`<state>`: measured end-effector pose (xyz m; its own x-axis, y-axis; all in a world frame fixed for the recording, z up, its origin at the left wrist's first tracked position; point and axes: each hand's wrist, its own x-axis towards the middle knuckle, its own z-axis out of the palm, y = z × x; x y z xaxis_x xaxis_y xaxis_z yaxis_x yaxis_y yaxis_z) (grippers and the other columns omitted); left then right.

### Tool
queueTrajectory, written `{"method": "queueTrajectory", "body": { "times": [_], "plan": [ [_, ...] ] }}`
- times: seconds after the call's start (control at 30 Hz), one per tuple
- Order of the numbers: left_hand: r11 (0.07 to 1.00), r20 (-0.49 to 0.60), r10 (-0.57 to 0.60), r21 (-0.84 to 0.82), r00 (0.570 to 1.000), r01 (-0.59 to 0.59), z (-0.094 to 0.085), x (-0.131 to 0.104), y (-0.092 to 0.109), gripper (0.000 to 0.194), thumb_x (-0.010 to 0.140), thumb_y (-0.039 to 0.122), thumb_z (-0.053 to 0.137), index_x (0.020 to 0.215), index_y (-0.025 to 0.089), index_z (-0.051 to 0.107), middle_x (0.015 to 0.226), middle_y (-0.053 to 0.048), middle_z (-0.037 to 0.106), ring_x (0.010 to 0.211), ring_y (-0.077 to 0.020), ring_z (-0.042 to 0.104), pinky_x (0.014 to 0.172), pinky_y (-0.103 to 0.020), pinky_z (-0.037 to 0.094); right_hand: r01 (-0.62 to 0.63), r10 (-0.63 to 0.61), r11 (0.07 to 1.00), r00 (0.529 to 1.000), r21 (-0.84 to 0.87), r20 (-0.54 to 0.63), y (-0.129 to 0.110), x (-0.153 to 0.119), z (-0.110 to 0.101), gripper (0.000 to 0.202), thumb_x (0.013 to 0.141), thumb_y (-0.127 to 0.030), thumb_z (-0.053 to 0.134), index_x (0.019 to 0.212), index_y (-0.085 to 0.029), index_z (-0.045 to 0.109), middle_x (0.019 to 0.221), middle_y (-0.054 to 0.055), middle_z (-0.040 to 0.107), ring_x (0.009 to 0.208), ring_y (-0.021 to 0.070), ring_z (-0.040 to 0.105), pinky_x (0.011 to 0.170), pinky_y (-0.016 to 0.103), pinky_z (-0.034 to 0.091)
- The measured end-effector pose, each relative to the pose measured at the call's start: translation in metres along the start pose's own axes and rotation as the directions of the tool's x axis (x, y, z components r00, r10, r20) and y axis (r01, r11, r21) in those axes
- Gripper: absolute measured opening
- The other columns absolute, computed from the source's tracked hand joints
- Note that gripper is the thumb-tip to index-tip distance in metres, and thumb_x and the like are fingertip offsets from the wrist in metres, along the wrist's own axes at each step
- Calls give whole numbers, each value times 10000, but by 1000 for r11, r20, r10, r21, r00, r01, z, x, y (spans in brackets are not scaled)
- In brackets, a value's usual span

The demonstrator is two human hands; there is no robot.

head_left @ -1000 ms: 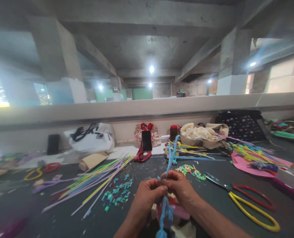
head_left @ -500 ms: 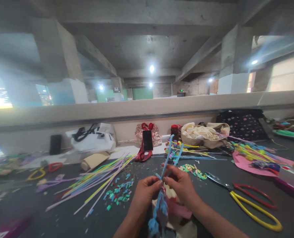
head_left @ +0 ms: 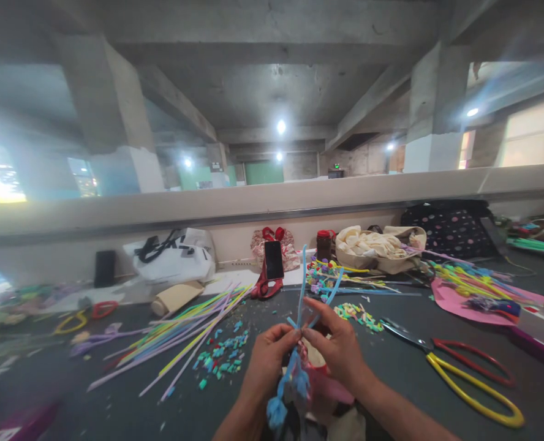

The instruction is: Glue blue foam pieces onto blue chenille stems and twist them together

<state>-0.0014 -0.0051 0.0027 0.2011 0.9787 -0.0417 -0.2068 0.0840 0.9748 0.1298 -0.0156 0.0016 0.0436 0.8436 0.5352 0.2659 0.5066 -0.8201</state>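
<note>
Between my hands is a bundle of light blue pipe cleaners (head_left: 303, 278). Its long ends stick up above my fingers, and fluffy blue tufts (head_left: 277, 413) hang below. My left hand (head_left: 272, 355) pinches it at the middle with thumb and forefinger. From the other side my right hand (head_left: 334, 337) grips the same spot, its forefinger raised along an upright stem. The exact crossing of the stems is partly hidden by my fingertips. Pink and cream cloth shows beneath my hands.
Loose pastel pipe cleaners (head_left: 184, 337) and cut bits (head_left: 223, 355) lie to the left. Large scissors (head_left: 430, 349) with red and yellow handles rest at right. Behind stand a phone (head_left: 273, 260), a brown jar (head_left: 323, 246) and a cloth bag (head_left: 368, 245).
The upright blue stem has swung left and stands straighter. My right forefinger has shifted along it, and the hanging tufts have swayed a little left and up.
</note>
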Motion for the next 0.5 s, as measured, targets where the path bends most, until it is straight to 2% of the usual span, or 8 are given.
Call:
{"method": "queueTrajectory", "body": {
  "times": [0.1, 0.2, 0.33, 0.4, 0.43, 0.47, 0.5],
  "plan": [
    [1000, 13, -15, -14, 1000, 16, 0, 0, 0, 284, 483, 376, 695, 526, 144, 536, 430, 41, 536, 397, -76, 432, 442, -203, 304, -43, 43, 999, 999, 28, 6, 0, 2, 1, 397, 657, -137, 565, 1050, -194, 549, 539, -58, 530, 481, 102, 472, 468, 196, 379],
    [999, -2, -37, -5, 999, 37, -4, 3, 0, 287, 460, 361, 707, 521, 147, 526, 416, 48, 531, 373, -70, 421, 419, -200, 289, -29, 29, 1000, 999, 3, 28, 4, 2, 2, 423, 657, -135, 564, 1074, -191, 523, 542, -53, 555, 491, 112, 495, 474, 205, 387],
    [1000, -25, -28, -9, 999, 28, -14, 7, 1, 282, 479, 361, 695, 529, 150, 514, 387, 71, 493, 334, -48, 372, 395, -189, 252, 52, -46, 997, 993, -57, 107, 10, -2, -3, 509, 705, -139, 533, 1184, -214, 379, 708, -19, 629, 491, 108, 527, 479, 213, 419],
    [999, -13, -35, -14, 999, 35, -18, 9, 2, 264, 502, 359, 679, 552, 153, 521, 395, 68, 502, 332, -52, 377, 393, -190, 251, 172, -159, 975, 982, -138, 104, 12, -5, -10, 453, 741, -142, 513, 1162, -221, 366, 727, -15, 625, 485, 100, 523, 472, 207, 423],
    [999, 0, -41, -17, 999, 41, -19, 9, 2, 252, 511, 353, 673, 558, 155, 524, 398, 65, 507, 331, -55, 380, 393, -191, 252, 274, -260, 940, 961, -205, 94, 13, -6, -13, 400, 755, -144, 509, 1127, -223, 387, 726, -12, 621, 507, 102, 528, 486, 208, 425],
    [999, 17, -48, -21, 999, 48, -20, 10, 2, 239, 513, 342, 669, 557, 155, 526, 399, 61, 511, 331, -58, 383, 394, -194, 255, 395, -382, 873, 918, -285, 103, 13, -6, -17, 344, 767, -142, 504, 1088, -224, 413, 739, -5, 621, 556, 110, 541, 521, 217, 431],
    [998, 39, -54, -26, 998, 55, -20, 10, 1, 228, 512, 331, 666, 551, 155, 527, 400, 56, 514, 335, -62, 389, 397, -197, 261, 520, -506, 769, 851, -372, 142, 13, -5, -21, 299, 776, -135, 500, 1055, -225, 441, 779, 7, 626, 628, 123, 552, 574, 233, 434]
  ]
}}
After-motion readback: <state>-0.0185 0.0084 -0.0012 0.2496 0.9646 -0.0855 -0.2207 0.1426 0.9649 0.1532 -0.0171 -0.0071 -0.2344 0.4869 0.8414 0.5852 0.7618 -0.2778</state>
